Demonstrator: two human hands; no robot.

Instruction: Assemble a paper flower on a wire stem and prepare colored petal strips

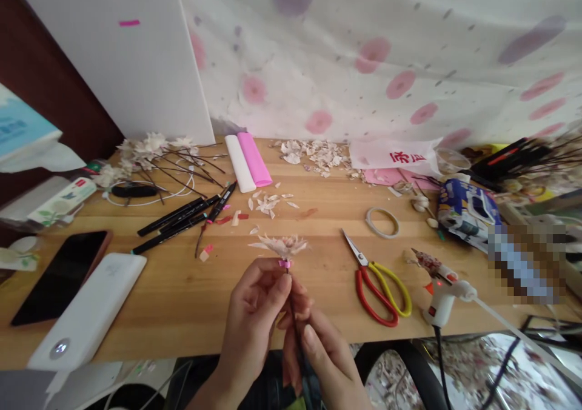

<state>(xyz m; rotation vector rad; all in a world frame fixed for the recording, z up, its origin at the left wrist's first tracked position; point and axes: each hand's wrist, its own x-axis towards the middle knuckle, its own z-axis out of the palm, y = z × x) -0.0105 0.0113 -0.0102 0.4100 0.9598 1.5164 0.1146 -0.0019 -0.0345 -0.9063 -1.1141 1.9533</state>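
- Table (182,301): keeping the work above its front edge, as here, should spare the petals from rubbing on the wood.
- Left hand (259,304): nearly shut, thumb and fingers pinching the stem just under the flower.
- Right hand (330,352): curled narrow lower down, fingers against the stem; whether the thumb clamps it, I cannot tell.
- Stem (293,304): between the hands, near upright; best turned slowly, held straight, with a light, even pull.
- Flower (282,246): atop the stem, above the left fingertips, petals spread; they look fragile, so grip below them only.
- Band (285,264): pink, around the flower's base; better pressed snug than squeezed hard.
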